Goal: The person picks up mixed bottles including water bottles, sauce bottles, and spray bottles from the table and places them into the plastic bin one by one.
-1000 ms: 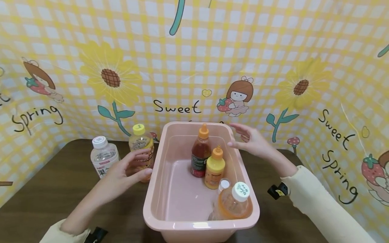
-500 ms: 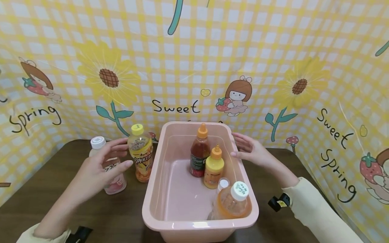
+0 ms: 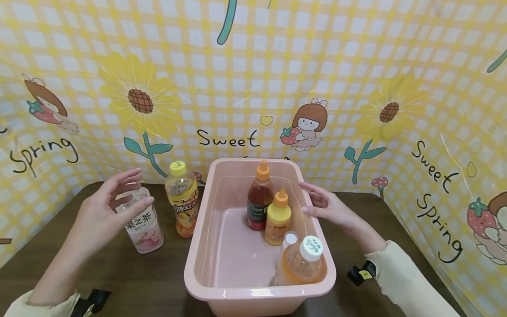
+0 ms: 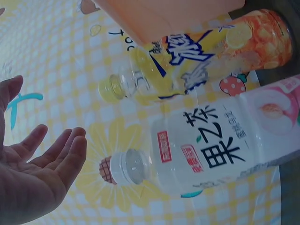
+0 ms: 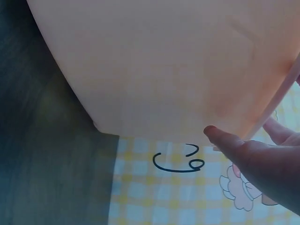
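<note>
My left hand (image 3: 101,211) hovers by the top of a clear peach tea bottle (image 3: 144,233), its fingers spread and gently bent. In the left wrist view a gap shows between the fingertips and the bottle's white cap (image 4: 123,168). A yellow-capped iced tea bottle (image 3: 184,207) stands upright just to its right. Beside the right rim of a pink plastic bin (image 3: 194,246) is my right hand (image 3: 330,207), its fingers relaxed. The right wrist view shows that hand's thumb (image 5: 225,140) at the bin's outer wall.
Inside the bin, along its right side, stand a red sauce bottle (image 3: 260,202), a yellow squeeze bottle (image 3: 278,222), a white-capped orange drink bottle (image 3: 303,266) and a small white-capped bottle (image 3: 290,239). A checked cloth (image 3: 245,88) hangs behind the dark table (image 3: 158,281).
My left hand has moved left, from beside the yellow-capped bottle to the peach tea bottle. My right hand has slid slightly nearer along the bin's rim.
</note>
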Demonstrator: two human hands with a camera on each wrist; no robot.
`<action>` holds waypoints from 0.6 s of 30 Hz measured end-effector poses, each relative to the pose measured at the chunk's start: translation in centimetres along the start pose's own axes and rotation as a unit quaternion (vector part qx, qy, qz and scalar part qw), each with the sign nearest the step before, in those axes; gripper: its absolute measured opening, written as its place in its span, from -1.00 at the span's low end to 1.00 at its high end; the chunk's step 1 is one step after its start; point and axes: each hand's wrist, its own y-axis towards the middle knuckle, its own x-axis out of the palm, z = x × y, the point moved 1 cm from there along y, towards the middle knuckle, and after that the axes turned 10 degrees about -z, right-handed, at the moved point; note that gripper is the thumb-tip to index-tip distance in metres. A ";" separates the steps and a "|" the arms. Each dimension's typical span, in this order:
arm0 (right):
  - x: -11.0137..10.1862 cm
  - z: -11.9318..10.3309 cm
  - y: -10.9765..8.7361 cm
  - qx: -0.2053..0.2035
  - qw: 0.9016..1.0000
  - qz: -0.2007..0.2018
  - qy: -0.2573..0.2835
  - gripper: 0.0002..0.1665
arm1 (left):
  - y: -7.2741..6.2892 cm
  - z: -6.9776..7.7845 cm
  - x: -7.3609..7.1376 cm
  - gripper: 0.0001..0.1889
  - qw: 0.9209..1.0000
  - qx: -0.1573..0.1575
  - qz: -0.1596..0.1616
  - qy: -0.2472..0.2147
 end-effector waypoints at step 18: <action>0.9 0.5 -0.3 0.014 0.989 -0.007 0.150 -0.12 | 0.8 -2.8 -1.3 -0.21 0.993 -0.094 -0.005 0.073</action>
